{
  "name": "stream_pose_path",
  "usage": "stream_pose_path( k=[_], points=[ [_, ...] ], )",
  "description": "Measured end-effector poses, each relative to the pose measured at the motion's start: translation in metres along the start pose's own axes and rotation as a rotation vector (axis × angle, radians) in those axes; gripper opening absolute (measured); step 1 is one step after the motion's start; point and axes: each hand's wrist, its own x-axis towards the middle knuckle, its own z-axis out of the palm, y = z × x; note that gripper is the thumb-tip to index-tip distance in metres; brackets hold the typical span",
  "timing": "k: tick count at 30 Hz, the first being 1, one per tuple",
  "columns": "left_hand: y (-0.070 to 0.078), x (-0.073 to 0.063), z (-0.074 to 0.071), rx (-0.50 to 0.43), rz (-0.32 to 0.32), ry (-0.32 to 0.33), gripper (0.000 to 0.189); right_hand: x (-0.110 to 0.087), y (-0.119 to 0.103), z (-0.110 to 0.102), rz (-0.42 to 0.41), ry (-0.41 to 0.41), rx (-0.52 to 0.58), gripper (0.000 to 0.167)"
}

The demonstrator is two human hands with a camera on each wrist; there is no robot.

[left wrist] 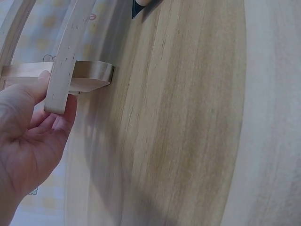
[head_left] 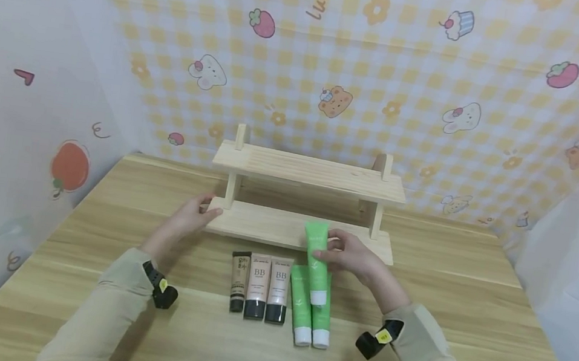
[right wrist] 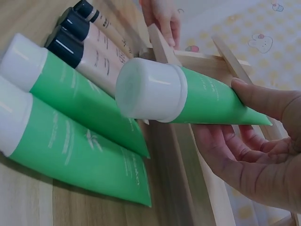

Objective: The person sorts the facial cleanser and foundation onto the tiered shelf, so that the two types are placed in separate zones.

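My right hand [head_left: 353, 255] pinches a green squeeze tube [head_left: 318, 269] with a white cap, thumb on one face and fingers behind. The tube is raised, cap toward me, over two matching green tubes [head_left: 300, 307] lying on the table. At the left end of a two-tier wooden shelf [head_left: 262, 221], my left hand [head_left: 190, 216] grips the lower board. In the left wrist view its thumb [left wrist: 40, 87] lies on one side of the board and the fingers curl round the other.
Left of the green tubes lie two pinkish BB cream tubes [head_left: 257, 286] and a slimmer tan tube [head_left: 239, 280], all black-capped, in a row on the wooden table [head_left: 446, 323]. A patterned cloth [head_left: 294, 59] hangs behind the shelf.
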Motion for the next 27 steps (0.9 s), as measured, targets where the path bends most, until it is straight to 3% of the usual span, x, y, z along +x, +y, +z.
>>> stream_pose_path(
  k=[6, 16, 27],
  points=[
    [0.001, 0.000, -0.001, -0.003, -0.013, -0.009, 0.067, 0.006, -0.010, 0.004, -0.004, -0.002, 0.011, 0.047],
    [0.008, 0.000, -0.006, -0.007, -0.017, -0.033, 0.065, 0.012, -0.027, 0.004, -0.002, 0.014, -0.054, 0.058],
    [0.010, 0.000, -0.006, -0.018, -0.047, -0.046, 0.065, 0.019, -0.045, 0.007, -0.039, 0.012, 0.036, 0.055]
  ],
)
